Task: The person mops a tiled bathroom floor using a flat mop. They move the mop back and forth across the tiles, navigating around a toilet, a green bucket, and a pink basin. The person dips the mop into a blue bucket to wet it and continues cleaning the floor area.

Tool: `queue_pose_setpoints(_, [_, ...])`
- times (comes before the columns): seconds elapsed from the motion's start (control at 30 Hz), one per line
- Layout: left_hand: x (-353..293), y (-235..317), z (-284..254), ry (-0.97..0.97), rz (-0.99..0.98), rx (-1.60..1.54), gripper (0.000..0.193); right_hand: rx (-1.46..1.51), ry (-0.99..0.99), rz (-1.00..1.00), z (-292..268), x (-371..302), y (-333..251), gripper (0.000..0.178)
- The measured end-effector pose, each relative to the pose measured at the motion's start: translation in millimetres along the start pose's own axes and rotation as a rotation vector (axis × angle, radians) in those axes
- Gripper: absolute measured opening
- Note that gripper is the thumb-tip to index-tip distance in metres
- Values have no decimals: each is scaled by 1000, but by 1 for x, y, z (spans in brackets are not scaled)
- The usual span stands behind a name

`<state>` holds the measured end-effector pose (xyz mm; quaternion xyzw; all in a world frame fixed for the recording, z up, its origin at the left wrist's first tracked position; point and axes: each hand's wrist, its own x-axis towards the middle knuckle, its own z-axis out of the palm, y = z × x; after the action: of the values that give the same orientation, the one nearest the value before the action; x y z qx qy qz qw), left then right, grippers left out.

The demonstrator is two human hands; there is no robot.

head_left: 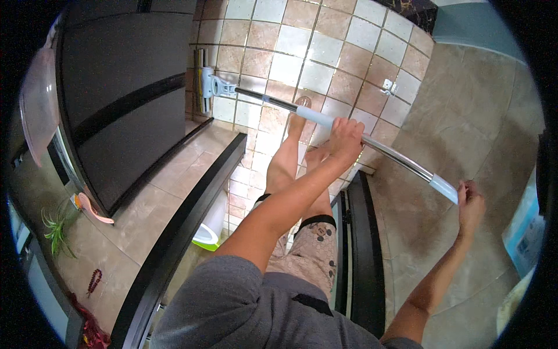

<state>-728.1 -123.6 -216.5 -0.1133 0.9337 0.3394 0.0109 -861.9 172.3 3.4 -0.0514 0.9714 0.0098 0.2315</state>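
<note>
Left hand closed round the pole of a mop, at the near end of its pale blue middle sleeve; left arm reaches far and right across the body, elbow bent. Right hand well apart, farther right and nearer, fingers gripping the pale blue end grip; right forearm comes up from the near right edge, wrist bent. Mop slants from far left to near right, in front of the person. Its mop head, pale blue with a long narrow strip, is far left over the tiles, beside a dark panel; contact with tiles cannot be told.

Containers: white container with bright green rim, left of the legs and beside a black rail, partly hidden by the left arm; contents cannot be told.

Bare feet on the far side of the shorts. Small white fittings far right on the tiles. Left side: pinkish handled item, green spiky plant, dark red beads on the floor. Blue-white item at right edge.
</note>
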Motion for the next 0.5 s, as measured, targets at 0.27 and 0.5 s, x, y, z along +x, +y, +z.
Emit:
queue_pose_setpoints(0.27, [-3, -135, -60, -252, -73, 201, 5, 14, 6, -223, 96, 11, -101, 31])
queue_pose_setpoints(0.5, [-41, -195, -82, -516, -122, 374, 9, 184, -83, -339, 161, -36, -134, 30])
